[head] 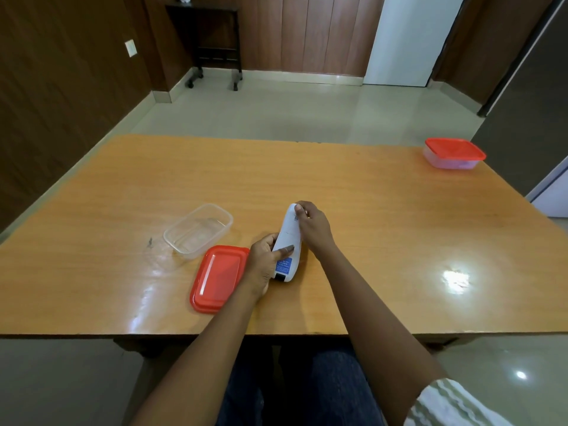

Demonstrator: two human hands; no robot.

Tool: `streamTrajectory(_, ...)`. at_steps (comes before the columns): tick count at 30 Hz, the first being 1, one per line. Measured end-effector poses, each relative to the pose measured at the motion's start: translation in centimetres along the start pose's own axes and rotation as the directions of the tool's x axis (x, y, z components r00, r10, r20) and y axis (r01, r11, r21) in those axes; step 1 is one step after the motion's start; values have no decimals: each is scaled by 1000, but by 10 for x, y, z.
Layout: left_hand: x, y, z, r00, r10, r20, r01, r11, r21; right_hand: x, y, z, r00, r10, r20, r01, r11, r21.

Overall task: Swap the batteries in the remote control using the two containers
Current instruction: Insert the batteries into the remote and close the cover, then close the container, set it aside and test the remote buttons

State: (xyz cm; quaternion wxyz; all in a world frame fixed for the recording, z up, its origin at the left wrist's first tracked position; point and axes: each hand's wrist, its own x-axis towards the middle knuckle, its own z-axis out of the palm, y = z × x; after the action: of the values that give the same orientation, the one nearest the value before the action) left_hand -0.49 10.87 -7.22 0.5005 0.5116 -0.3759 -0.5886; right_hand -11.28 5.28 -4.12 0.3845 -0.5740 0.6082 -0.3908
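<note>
Hands grip a white remote [287, 241] back-up: left hand [263, 260] clasps its near end, right hand [313, 226] pinches the far end. Beside it lie a red lid [216, 278] and an open tub [198, 230].

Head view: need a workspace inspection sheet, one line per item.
Surface: wooden table, glossy, light glare at right.
Job's things: white remote held back-up with both hands; open clear container looks empty, its red lid lying beside it; second container lidded at the far right corner. No batteries seen.
Clutter: small dark mark left of the open container.
Grips: left hand clasps the remote's near end; right hand holds its far end.
Cables: nothing seen.
Surroundings: tiled floor, wood panelling, dark wheeled stand.
</note>
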Motion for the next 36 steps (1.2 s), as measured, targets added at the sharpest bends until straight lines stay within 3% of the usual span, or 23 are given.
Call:
streamTrajectory(4, -5, 7, 2, 1000, 19, 11, -19, 999, 46, 2, -18, -19, 993, 62, 98, -69, 995, 68)
streamTrajectory(7, -2, 20, 6, 986, 140, 89, -162, 926, 341, -2, -33, -48, 981, 133, 144, -149, 982, 114)
streamTrajectory(10, 5, 42, 10, 938, 286, 197, -341, 658, 671, -6, -36, -75, 964, 117, 238, -155, 977, 147)
streamTrajectory(12, 10, 53, 11, 899, 340, 276, -396, 363, 844, -9, -29, -88, 963, 93, 255, -146, 969, 199)
streamTrajectory(14, 14, 57, 7, 855, 382, 351, -425, 127, 896, -16, -20, -91, 965, 82, 248, -134, 971, 200)
streamTrajectory(16, 19, 55, 4, 835, 371, 407, -441, 7, 898, -25, -5, -84, 977, 52, 207, -93, 976, 196)
streamTrajectory(19, 28, 47, 5, 845, 212, 492, -462, -177, 869, -40, 15, -69, 994, 3, 106, -23, 983, 184)
streamTrajectory(21, 31, 40, 4, 854, 158, 497, -453, -246, 857, -46, 27, -63, 998, -7, 63, -2, 990, 140)
streamTrajectory(23, 31, 35, 2, 863, 149, 483, -436, -265, 860, -50, 38, -58, 999, -12, 48, 7, 996, 92)
streamTrajectory(30, 22, 35, -4, 878, 145, 457, -434, -163, 886, -56, 45, -51, 1000, 6, 15, -5, 997, -82)
streamTrajectory(36, -17, 32, -52, 906, 283, 316, -344, 57, 937, -60, 7, -30, 993, -100, -64, 96, 993, -69)
